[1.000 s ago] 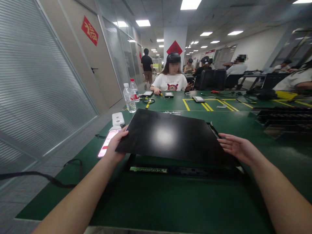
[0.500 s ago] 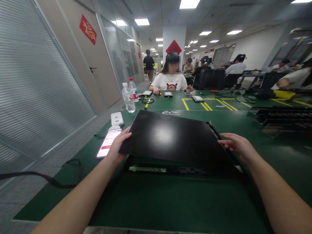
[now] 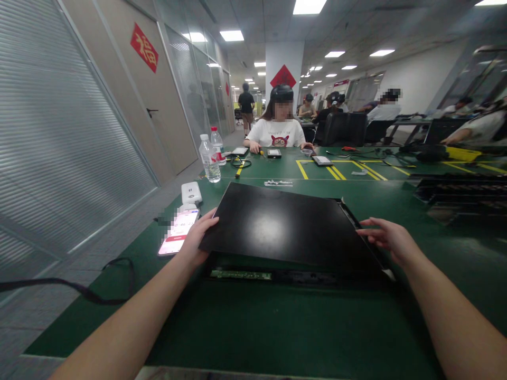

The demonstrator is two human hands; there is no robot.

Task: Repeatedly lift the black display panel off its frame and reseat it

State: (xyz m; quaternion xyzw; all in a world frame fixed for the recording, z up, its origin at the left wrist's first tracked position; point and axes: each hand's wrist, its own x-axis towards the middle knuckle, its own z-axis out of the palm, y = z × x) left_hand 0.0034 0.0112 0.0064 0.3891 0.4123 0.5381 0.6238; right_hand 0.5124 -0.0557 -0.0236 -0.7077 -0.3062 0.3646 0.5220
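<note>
A large flat black panel (image 3: 285, 227) is held a little above a black frame (image 3: 277, 275) that lies on the green table; a green strip shows along the frame's front edge. My left hand (image 3: 198, 237) grips the panel's left edge, thumb on top and fingers under it. My right hand (image 3: 386, 240) is at the panel's right edge with fingers curled against it. The panel slopes slightly, its near edge lifted off the frame.
A lit phone (image 3: 178, 236) and a white device (image 3: 191, 192) lie left of the panel, with two water bottles (image 3: 209, 158) behind. A black cable (image 3: 79, 287) hangs off the table's left side. A seated person (image 3: 279, 129) works opposite; black trays (image 3: 463, 192) stand at right.
The panel's near edge has come down closer to the frame. My right hand has moved in from open beside the panel to curling on its right edge.
</note>
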